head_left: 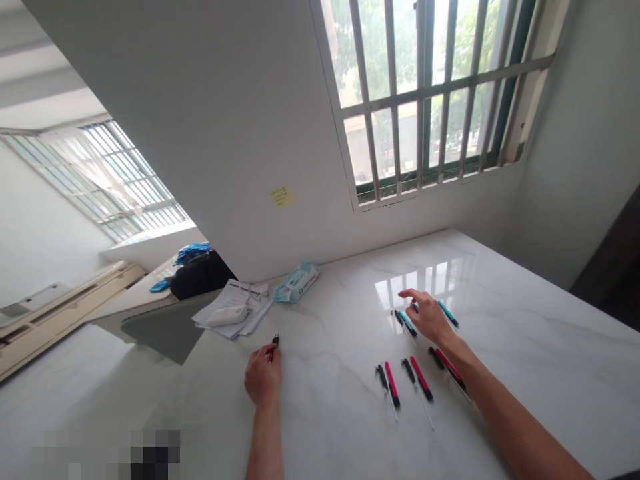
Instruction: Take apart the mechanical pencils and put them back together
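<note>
- Black-and-red pen (pixel 275 342) is gripped in left hand (pixel 263 375), fingers closed round it; tip pointed away from the person.
- Right hand (pixel 426 316) is held over the teal parts, index finger stretched out, other fingers curled; a small dark piece is seen by the fingers, but whether it is held cannot be told.
- Left teal barrel (pixel 407 323) is placed just left of right hand, beside a slim black part (pixel 399 317); right teal barrel (pixel 447 313) is seen just to its right.
- Three red-and-black barrels (pixel 392 385) are laid in a row nearer the person, each with a black piece (pixel 381 377) alongside; rightmost set is partly covered by right forearm.
- White thin rods (pixel 427 408) are laid beside the barrels.
- Papers (pixel 240 300) and wipes packet (pixel 297 283) are set near the wall.
</note>
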### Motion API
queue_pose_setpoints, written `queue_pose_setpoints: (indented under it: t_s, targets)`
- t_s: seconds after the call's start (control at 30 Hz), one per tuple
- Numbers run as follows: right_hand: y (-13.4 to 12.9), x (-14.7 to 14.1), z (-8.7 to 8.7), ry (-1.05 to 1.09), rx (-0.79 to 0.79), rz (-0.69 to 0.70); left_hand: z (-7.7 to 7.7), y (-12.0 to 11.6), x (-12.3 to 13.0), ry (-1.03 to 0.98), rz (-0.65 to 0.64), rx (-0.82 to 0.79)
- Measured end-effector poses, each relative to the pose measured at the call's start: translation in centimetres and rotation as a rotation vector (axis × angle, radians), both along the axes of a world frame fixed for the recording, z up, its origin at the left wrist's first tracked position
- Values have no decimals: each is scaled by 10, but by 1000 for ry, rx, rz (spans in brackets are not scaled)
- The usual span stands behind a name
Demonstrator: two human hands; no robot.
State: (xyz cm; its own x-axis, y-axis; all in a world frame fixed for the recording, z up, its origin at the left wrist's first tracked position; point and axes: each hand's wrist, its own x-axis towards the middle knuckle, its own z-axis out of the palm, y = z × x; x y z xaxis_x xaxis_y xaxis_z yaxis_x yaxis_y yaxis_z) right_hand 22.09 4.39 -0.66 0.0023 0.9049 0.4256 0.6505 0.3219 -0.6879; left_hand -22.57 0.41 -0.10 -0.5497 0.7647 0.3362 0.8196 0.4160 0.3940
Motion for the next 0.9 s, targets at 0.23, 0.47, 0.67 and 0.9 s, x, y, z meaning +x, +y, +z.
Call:
queue_pose_setpoints:
  t_s: [0.23,0.47,0.67,0.9]
  targets:
    - [-6,-1,0,-101,-181,209,3,2,7,22,-15,134]
    - [-8,2,2,-101,-254,216,4,8,32,15,-218,306]
    - [-2,4,-14,-103,-266,208,4,9,49,-16,-345,329]
    - [3,3,-24,-147,-181,242,9,7,68,-54,-475,348]
